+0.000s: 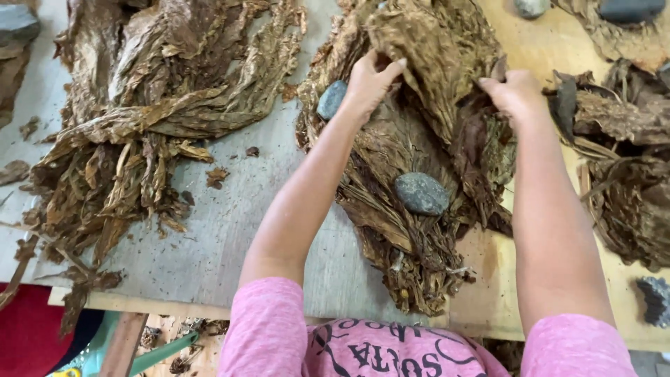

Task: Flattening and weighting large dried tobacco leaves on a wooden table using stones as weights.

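Grey plank table (230,230), pale wooden board (502,307) right; green chair (150,352) below.

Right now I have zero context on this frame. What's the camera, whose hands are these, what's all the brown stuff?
There is one picture, taken by a camera worn on a person's head and looking down at their own two bare arms in pink sleeves. No machine is involved.

The left hand and right hand both grip a large dried brown leaf atop the middle leaf pile. Two grey stones sit on that pile: one beside the left hand, another lower down.

The wooden table also bears a loose leaf heap on the left and more leaves on the right, with further stones at the edges.
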